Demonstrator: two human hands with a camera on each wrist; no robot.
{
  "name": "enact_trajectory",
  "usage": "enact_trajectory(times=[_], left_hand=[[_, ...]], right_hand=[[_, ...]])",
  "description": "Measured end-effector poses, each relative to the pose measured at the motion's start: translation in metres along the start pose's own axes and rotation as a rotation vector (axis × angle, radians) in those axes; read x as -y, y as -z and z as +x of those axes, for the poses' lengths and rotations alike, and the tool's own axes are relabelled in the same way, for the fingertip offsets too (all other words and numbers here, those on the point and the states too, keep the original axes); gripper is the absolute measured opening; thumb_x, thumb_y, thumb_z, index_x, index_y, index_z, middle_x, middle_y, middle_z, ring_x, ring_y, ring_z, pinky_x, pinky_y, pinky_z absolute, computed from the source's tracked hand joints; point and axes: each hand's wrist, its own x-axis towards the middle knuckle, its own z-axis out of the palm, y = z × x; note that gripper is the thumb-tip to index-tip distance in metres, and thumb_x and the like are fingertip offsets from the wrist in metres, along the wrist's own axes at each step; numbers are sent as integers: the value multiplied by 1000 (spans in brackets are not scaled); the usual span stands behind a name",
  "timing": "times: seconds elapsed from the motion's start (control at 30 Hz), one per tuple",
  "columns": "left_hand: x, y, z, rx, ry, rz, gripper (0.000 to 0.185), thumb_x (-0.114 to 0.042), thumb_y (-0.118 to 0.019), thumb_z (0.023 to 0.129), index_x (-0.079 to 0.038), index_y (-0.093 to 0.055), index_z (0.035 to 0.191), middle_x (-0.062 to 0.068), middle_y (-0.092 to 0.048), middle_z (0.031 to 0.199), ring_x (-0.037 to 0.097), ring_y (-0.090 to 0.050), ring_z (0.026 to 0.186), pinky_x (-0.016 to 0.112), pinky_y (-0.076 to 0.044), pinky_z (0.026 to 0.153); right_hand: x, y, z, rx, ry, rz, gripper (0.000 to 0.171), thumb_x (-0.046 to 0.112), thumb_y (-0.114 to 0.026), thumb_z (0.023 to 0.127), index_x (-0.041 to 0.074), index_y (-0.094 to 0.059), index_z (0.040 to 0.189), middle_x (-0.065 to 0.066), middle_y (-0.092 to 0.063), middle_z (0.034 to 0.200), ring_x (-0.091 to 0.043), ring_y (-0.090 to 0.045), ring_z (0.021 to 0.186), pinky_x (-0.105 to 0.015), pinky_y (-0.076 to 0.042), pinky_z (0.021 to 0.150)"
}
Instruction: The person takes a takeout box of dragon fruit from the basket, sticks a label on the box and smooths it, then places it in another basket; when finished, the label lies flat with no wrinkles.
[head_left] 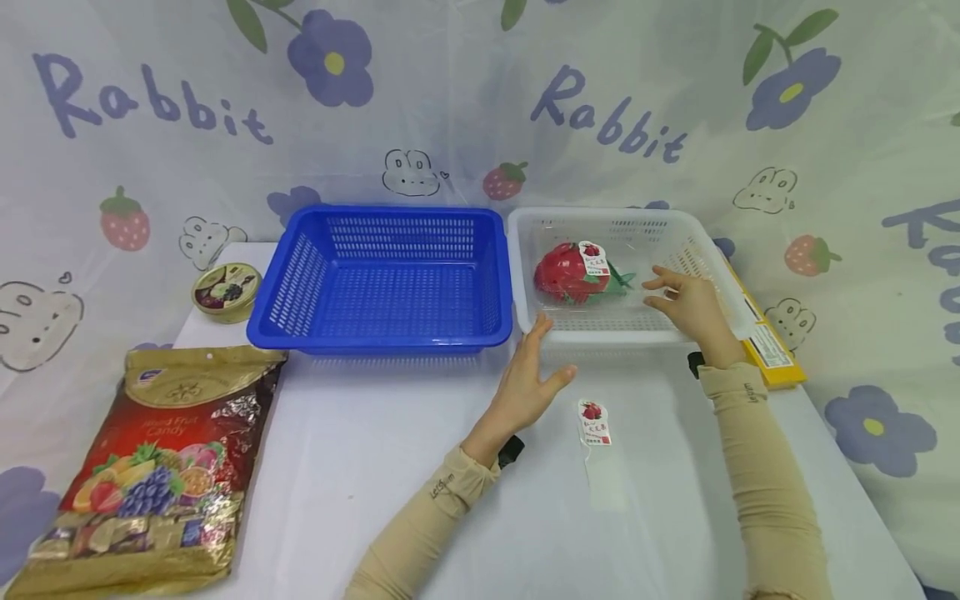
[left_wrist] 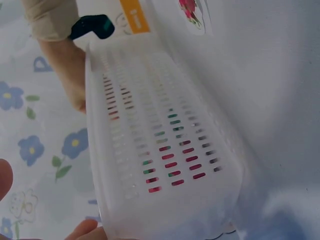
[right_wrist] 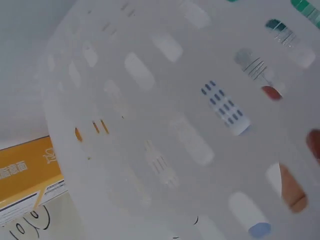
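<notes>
A red dragon fruit [head_left: 566, 273] with green tips lies in the left part of a white slotted basket [head_left: 600, 337]. A white tag with a fruit picture [head_left: 594, 259] rests on it, with clear film around. My right hand [head_left: 686, 307] is inside the basket, right of the fruit, thumb and fingers apart with nothing visible between them. At the basket's front left corner, my left hand [head_left: 525, 385] has its fingertips at the rim, thumb spread. In the left wrist view, red and green show through the slots of the basket wall [left_wrist: 135, 210].
A blue basket [head_left: 378, 342] adjoins the white one. Further left are a round gold tin [head_left: 227, 292] and a fruit candy bag [head_left: 153, 467]. Another tag [head_left: 594, 422] with clear film lies on the table. A yellow box [head_left: 772, 354] sits behind the right wrist.
</notes>
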Motion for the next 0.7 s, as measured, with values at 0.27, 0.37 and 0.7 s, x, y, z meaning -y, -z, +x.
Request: enact_trajectory(times=[0.27,0.37,0.7], left_hand=[[-1,4,0,20,15,37,73,-29,-59,95,-6,-22,153,5,-10,164,28,-14,151,50,-16,122],[-1,9,1,47,17,82,71,-29,-58,96,-8,-22,153,4,-8,164,26,-14,151,49,-14,122],[-12,37,-10,242,14,326,71,-33,-56,97,-8,-22,154,7,-15,163,31,-15,150,48,-18,122]], right_hand=[[2,-2,-1,9,15,-41,25,5,-67,89,-7,-67,110,-24,-47,142,-47,-44,131,-57,-45,99],[4,-3,-2,-12,31,-88,24,9,-64,92,-4,-67,112,-22,-50,141,-47,-46,130,-57,-44,99],[15,-1,-15,109,-32,-205,53,32,-51,101,-3,-46,140,-25,-34,152,-50,-32,137,-61,-30,110]])
